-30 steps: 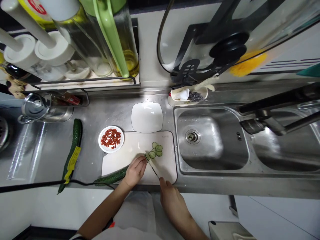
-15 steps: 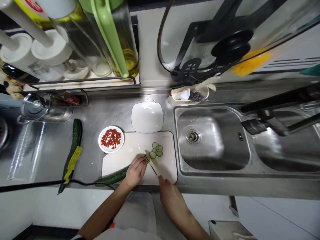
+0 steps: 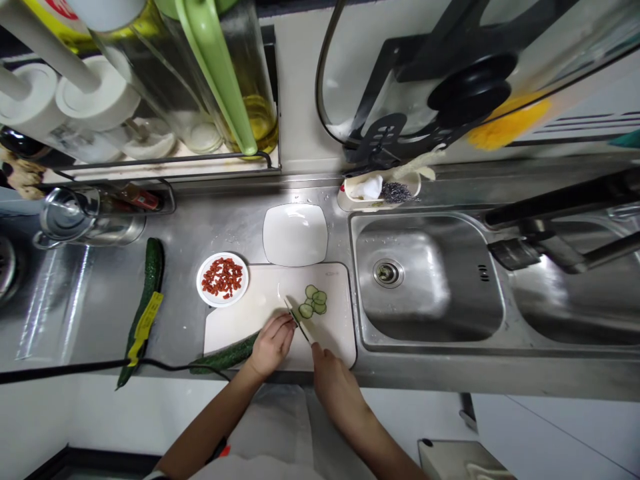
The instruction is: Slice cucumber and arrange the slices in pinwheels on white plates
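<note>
My left hand (image 3: 273, 343) is closed over the right end of a cucumber (image 3: 227, 353) that lies along the lower left of a white cutting board (image 3: 265, 287). In my right hand (image 3: 330, 377) is the handle of a knife (image 3: 300, 325), its blade slanting up and left against the cucumber's cut end, right beside my left fingertips. Several thin cucumber slices (image 3: 315, 300) lie overlapping on the board, just right of the blade. The fingers of my right hand wrap the handle and hide it.
A small white plate of red dried berries (image 3: 223, 278) overlaps the board's upper left corner. Behind the board stands a white square plate (image 3: 295, 233). Another cucumber with yellow tape (image 3: 145, 313) lies left, near a black cable (image 3: 100, 367). A steel sink (image 3: 430, 280) is right.
The knife and my right hand have moved slightly up and left, so the blade tip reaches farther past my left fingertips. My left hand stays on the cucumber.
</note>
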